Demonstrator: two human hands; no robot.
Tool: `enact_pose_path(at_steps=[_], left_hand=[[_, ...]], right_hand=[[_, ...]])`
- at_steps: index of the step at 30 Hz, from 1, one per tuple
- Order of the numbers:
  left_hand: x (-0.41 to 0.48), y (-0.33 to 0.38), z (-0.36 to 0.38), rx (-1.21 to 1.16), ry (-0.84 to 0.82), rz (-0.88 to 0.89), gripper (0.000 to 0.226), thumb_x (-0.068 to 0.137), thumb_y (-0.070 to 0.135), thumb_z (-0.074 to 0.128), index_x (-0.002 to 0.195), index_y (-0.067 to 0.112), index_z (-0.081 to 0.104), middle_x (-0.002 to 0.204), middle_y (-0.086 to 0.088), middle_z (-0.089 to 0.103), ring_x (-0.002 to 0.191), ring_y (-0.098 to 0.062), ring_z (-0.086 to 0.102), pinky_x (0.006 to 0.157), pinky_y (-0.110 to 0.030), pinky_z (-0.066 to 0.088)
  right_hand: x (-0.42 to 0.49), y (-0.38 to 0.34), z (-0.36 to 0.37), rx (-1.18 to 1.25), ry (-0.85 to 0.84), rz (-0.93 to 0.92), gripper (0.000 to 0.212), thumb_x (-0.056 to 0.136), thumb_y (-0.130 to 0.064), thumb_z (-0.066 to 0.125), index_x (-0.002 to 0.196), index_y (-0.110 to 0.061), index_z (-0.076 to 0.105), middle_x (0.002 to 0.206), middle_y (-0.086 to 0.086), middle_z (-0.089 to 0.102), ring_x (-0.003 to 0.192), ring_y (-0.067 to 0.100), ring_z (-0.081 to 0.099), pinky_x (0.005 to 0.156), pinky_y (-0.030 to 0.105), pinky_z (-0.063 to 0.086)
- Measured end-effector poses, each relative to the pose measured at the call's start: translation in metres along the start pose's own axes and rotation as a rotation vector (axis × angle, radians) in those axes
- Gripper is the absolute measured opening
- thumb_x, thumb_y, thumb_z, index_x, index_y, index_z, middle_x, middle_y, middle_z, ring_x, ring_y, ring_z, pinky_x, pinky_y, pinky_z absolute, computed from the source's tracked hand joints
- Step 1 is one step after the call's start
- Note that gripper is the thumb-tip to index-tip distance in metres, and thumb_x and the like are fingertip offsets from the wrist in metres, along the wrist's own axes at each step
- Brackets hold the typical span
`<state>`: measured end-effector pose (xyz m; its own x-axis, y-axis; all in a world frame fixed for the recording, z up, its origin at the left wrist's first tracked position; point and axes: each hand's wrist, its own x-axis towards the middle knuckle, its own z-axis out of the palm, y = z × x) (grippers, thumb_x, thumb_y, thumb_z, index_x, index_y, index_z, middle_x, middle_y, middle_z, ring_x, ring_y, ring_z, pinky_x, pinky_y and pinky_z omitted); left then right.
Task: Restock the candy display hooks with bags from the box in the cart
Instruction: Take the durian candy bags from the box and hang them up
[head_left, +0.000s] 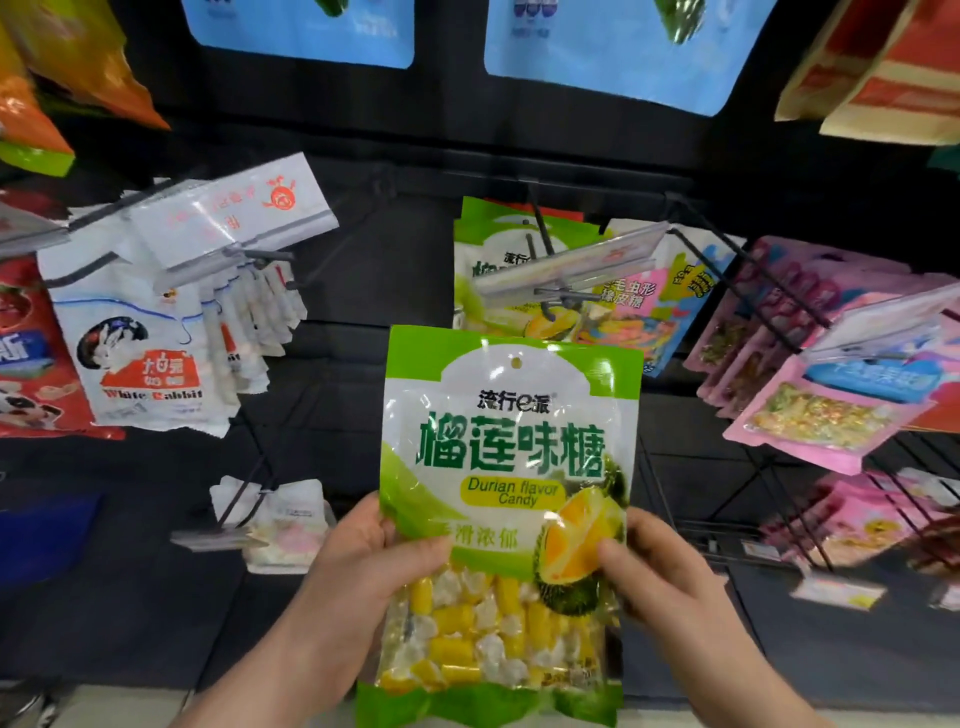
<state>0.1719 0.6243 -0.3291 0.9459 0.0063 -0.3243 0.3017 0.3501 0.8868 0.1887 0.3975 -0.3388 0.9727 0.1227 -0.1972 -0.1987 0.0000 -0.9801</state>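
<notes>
Durian candy bag (511, 467): being held upright, near centre, before the display. Left hand (358, 566) gripping its left edge, thumb on the front; right hand (660, 577) pinching its right edge. Matching bags (498, 260) hanging on the hook (540, 228) just beyond; White Rabbit bags (140, 353) hanging far left.

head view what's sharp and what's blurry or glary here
Head view: the durian candy bag is sharp, with glare on its film; the pink bags at the right edge are blurred; the White Rabbit bags lean from wide-angle distortion.
</notes>
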Motion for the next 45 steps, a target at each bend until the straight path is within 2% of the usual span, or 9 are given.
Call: enact_pose_path(at_steps=[2, 4, 6, 9, 13, 24, 34, 40, 45], left_hand=[[0.002, 0.001, 0.009, 0.021, 0.004, 0.003, 0.049, 0.055, 0.006, 0.069, 0.104, 0.01, 0.065, 0.094, -0.012, 0.076, 0.086, -0.027, 0.073, 0.071, -0.038, 0.057], [0.002, 0.004, 0.017, 0.047, 0.002, 0.015, 0.05, 0.056, 0.007, 0.07, 0.106, 0.012, 0.065, 0.096, -0.009, 0.076, 0.09, -0.026, 0.073, 0.079, -0.042, 0.055], [0.002, 0.008, 0.022, 0.073, -0.015, 0.03, 0.052, 0.056, 0.002, 0.075, 0.106, 0.013, 0.065, 0.098, -0.008, 0.076, 0.093, -0.026, 0.072, 0.085, -0.047, 0.054], [0.003, 0.012, 0.027, 0.086, -0.02, 0.059, 0.044, 0.063, 0.0, 0.073, 0.104, 0.012, 0.065, 0.093, -0.005, 0.077, 0.087, -0.021, 0.074, 0.074, -0.037, 0.056], [0.006, 0.014, 0.027, 0.093, -0.019, 0.056, 0.032, 0.079, -0.009, 0.061, 0.104, 0.01, 0.064, 0.091, -0.005, 0.077, 0.081, -0.018, 0.074, 0.059, -0.025, 0.058], [0.019, 0.015, 0.028, 0.126, -0.022, 0.081, 0.032, 0.081, -0.009, 0.061, 0.105, 0.012, 0.064, 0.092, -0.001, 0.077, 0.082, -0.012, 0.073, 0.059, -0.017, 0.055], [0.027, 0.015, 0.027, 0.087, -0.032, 0.089, 0.04, 0.066, -0.001, 0.067, 0.105, 0.007, 0.064, 0.09, -0.005, 0.077, 0.078, -0.014, 0.074, 0.058, -0.019, 0.055], [0.034, 0.016, 0.024, 0.116, -0.005, 0.063, 0.036, 0.072, -0.003, 0.067, 0.107, 0.008, 0.064, 0.096, -0.007, 0.076, 0.084, -0.017, 0.073, 0.06, -0.022, 0.056], [0.059, 0.017, 0.026, 0.163, 0.034, 0.014, 0.032, 0.082, -0.003, 0.066, 0.11, 0.01, 0.062, 0.106, -0.011, 0.072, 0.095, -0.028, 0.071, 0.079, -0.043, 0.057]], right_hand=[[-0.012, -0.007, 0.003, 0.005, 0.025, -0.08, 0.03, 0.072, -0.018, 0.082, 0.097, -0.011, 0.066, 0.078, 0.002, 0.074, 0.071, 0.01, 0.068, 0.06, 0.015, 0.051], [-0.01, -0.008, 0.001, 0.006, 0.078, -0.111, 0.032, 0.067, -0.029, 0.078, 0.095, -0.018, 0.068, 0.086, 0.004, 0.076, 0.079, 0.014, 0.071, 0.063, 0.019, 0.054], [-0.008, -0.012, -0.001, 0.029, 0.119, -0.109, 0.022, 0.076, -0.011, 0.07, 0.096, -0.018, 0.066, 0.087, 0.003, 0.076, 0.079, 0.012, 0.071, 0.065, 0.019, 0.055], [-0.006, -0.017, -0.001, 0.024, 0.147, -0.099, 0.026, 0.085, 0.004, 0.06, 0.1, -0.016, 0.065, 0.089, 0.004, 0.076, 0.079, 0.01, 0.07, 0.067, 0.018, 0.055], [-0.004, -0.019, 0.0, -0.008, 0.167, -0.092, 0.025, 0.085, 0.001, 0.061, 0.101, -0.018, 0.065, 0.09, 0.0, 0.076, 0.081, 0.009, 0.07, 0.066, 0.016, 0.054], [0.002, -0.029, 0.001, -0.053, 0.198, -0.063, 0.02, 0.087, -0.005, 0.061, 0.102, -0.018, 0.066, 0.089, 0.001, 0.075, 0.085, 0.017, 0.071, 0.078, 0.034, 0.055], [0.008, -0.028, 0.001, -0.041, 0.178, -0.049, 0.02, 0.086, -0.007, 0.062, 0.103, -0.018, 0.065, 0.09, 0.001, 0.076, 0.085, 0.018, 0.072, 0.074, 0.032, 0.056], [0.015, -0.028, 0.002, -0.047, 0.178, -0.046, 0.018, 0.087, -0.008, 0.062, 0.103, -0.018, 0.065, 0.088, 0.0, 0.076, 0.082, 0.016, 0.072, 0.071, 0.03, 0.055], [0.04, -0.028, 0.002, -0.125, 0.238, -0.028, 0.017, 0.088, -0.012, 0.064, 0.101, -0.022, 0.065, 0.09, 0.0, 0.075, 0.086, 0.017, 0.07, 0.077, 0.034, 0.055]])
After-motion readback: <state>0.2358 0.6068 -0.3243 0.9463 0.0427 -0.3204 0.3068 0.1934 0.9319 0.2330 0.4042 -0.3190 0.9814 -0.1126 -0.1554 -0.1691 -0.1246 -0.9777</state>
